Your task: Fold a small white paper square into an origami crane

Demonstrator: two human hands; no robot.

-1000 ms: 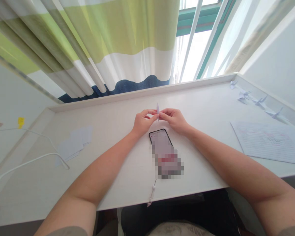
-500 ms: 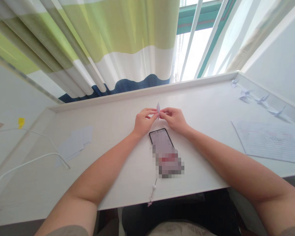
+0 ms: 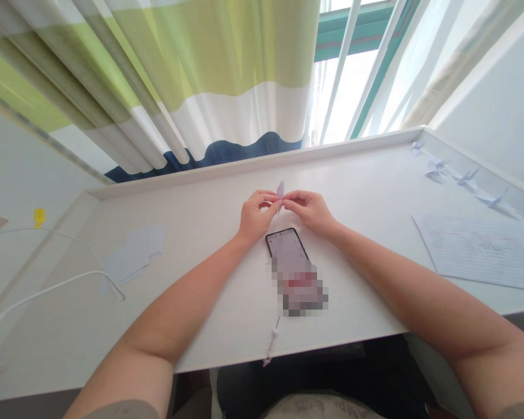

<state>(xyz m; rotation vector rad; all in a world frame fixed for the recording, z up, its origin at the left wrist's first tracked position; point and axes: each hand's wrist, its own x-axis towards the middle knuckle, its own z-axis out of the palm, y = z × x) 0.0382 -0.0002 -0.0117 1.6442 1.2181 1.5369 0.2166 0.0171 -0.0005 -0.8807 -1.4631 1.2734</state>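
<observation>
A small pale lilac folded paper piece (image 3: 280, 190) stands up between my two hands above the white desk (image 3: 209, 233). My left hand (image 3: 254, 216) pinches it from the left with thumb and forefinger. From the right, my right hand (image 3: 311, 211) pinches the same piece, fingers curled. A phone (image 3: 290, 262) with its screen lit lies flat on the desk just below both hands, a charm cord trailing from its near end.
Small blank paper squares (image 3: 133, 256) lie at the left, near a white cable (image 3: 48, 288). A lined sheet (image 3: 480, 250) lies at the right. Several folded paper cranes (image 3: 463, 177) line the right rim. Striped curtains and a window rise behind the desk.
The folded piece has tilted slightly to the right between my fingertips. Both hands stay in the same place.
</observation>
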